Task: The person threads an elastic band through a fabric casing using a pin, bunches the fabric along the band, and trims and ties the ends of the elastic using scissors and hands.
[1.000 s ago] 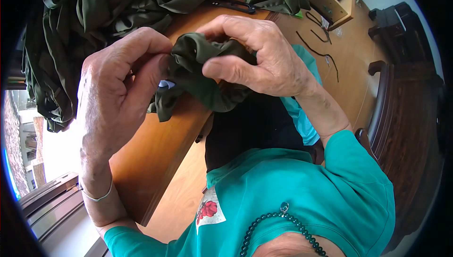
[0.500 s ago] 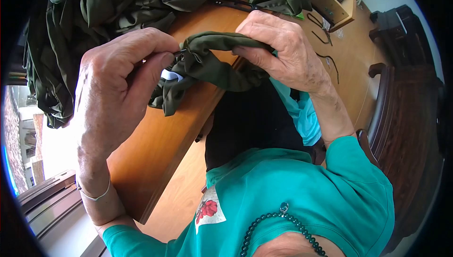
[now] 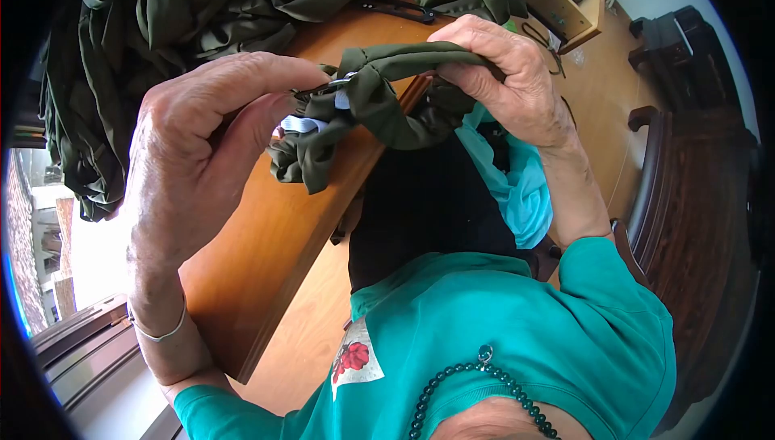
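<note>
from where i sit at the far end of the feed, what has changed over the last second is the shape of the dark green fabric tube (image 3: 375, 113): it was bunched between both hands, and now it is drawn out to the right, its upper edge fairly taut. a slim metal piece (image 3: 347, 80) has come into clearer sight just beside the left fingertips. i read that as the bunched cloth being worked along, with the metal piece and pale band (image 3: 303, 124) now easier for me to follow.

the left hand (image 3: 194, 141) has its grip pinched, thumb against forefinger, at the near end of the metal piece and the gathered cloth around it; exactly which layers it has caught i cannot tell. the right hand (image 3: 513, 77) has its grip closed on the tube's far stretch, thumb below and fingers above.

so the tube lies between the two grips, its middle sagging over the edge of the desk (image 3: 242, 270), and one crumpled end hanging just below the left grip. the pale band loops out right beside that same grip. beyond both grips i see black snips (image 3: 395, 10) and a heap of dark green cloth (image 3: 178, 4).
</note>
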{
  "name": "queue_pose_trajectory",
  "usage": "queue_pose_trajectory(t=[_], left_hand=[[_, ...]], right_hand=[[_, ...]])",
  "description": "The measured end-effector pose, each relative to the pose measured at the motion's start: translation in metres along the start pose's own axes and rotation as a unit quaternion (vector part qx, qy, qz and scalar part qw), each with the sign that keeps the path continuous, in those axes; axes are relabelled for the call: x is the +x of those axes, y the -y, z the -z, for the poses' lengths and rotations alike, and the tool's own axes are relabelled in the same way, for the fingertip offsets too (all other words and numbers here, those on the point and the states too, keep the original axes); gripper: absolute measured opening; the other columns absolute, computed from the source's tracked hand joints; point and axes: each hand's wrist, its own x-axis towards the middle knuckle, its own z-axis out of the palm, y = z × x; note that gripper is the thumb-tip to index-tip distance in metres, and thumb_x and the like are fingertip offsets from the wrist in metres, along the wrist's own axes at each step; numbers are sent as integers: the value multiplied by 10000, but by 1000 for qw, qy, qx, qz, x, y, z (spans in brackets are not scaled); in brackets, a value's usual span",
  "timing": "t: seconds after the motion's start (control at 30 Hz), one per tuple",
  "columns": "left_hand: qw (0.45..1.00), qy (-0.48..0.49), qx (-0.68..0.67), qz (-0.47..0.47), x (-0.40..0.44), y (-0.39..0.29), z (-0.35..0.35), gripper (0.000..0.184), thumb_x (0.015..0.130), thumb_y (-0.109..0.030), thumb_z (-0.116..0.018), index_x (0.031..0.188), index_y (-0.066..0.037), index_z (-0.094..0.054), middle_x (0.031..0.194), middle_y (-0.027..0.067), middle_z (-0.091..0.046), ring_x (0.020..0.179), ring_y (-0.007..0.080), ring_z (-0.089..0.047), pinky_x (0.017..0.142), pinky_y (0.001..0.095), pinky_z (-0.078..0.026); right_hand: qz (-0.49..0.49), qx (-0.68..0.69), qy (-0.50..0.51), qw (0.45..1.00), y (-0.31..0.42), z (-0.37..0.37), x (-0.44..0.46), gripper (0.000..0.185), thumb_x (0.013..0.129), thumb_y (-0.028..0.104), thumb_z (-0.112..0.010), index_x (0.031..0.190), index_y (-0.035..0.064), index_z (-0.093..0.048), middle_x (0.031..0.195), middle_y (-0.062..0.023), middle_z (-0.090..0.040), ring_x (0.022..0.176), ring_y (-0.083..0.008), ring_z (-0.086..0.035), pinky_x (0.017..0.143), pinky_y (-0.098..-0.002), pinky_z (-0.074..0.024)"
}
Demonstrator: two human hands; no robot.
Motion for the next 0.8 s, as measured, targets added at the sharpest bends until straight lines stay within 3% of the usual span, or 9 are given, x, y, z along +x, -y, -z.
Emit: queue_pose_trajectory(t=[0.1, 0.2, 0.33, 0.47, 0.57, 0.67, 0.77, 0.8], left_hand=[[999, -6, -36, 7, 0, 2, -2, 155, 924, -5, -601, 1048, 0, -695, 915, 68, -689, 730, 72, -583, 638, 199, -452], [999, 14, -35, 19, 0, 3, -3, 154, 928, -15, -604, 1056, 8, -685, 899, 65, -670, 717, 71, -571, 641, 199, -452], [996, 50, -41, 56, 0, -3, -7, 156, 908, 35, -521, 1034, 21, -612, 814, 50, -595, 674, 81, -537, 628, 227, -456], [998, 32, -17, 50, -2, -4, -15, 156, 861, 68, -454, 979, 29, -547, 766, 69, -548, 637, 110, -507, 602, 255, -436], [998, 28, 9, 52, -1, -10, -16, 134, 855, 69, -469, 959, 29, -543, 757, 75, -540, 636, 116, -502, 599, 258, -426], [999, 15, 26, 31, 0, -12, -20, 92, 863, 56, -512, 939, 22, -554, 745, 65, -543, 629, 105, -498, 587, 255, -420], [998, 10, 25, 50, 1, -13, -17, 39, 881, 23, -568, 920, 19, -574, 740, 53, -552, 620, 87, -500, 568, 245, -413], [998, 10, 21, 65, 1, -12, -15, 28, 888, 10, -586, 914, 18, -581, 740, 50, -556, 617, 81, -502, 562, 241, -411]], right_hand=[[-79, 84, 34, 993, 0, -2, -4, 202, 901, 126, -676, 1076, 25, -681, 993, -70, -683, 907, -181, -650, 817, -305, -527], [-84, 189, 13, 978, 14, -15, 0, 269, 908, 31, -622, 1176, 45, -643, 1062, -62, -678, 998, -170, -644, 908, -294, -505], [-30, 137, 30, 990, 17, -27, 0, 473, 824, -116, -453, 1238, 58, -601, 1139, -77, -650, 1077, -190, -620, 969, -301, -469], [66, 49, 13, 997, 16, -34, 8, 446, 822, -105, -446, 1206, 56, -605, 1109, -114, -612, 1016, -248, -609, 908, -330, -483], [39, 38, 17, 998, 30, -31, 14, 360, 862, -20, -577, 1211, 62, -603, 1065, -108, -621, 970, -248, -624, 863, -327, -501], [87, 0, -45, 995, 31, -46, 19, 305, 863, 141, -694, 1145, 29, -656, 1001, -89, -654, 873, -197, -629, 779, -303, -495], [116, -59, -32, 991, 27, -42, 21, 261, 797, 166, -778, 1012, 34, -712, 891, -64, -662, 792, -188, -631, 720, -297, -501], [100, -54, -64, 991, 28, -42, 22, 134, 786, 75, -774, 899, 31, -718, 816, -52, -646, 749, -177, -618, 691, -289, -493]])
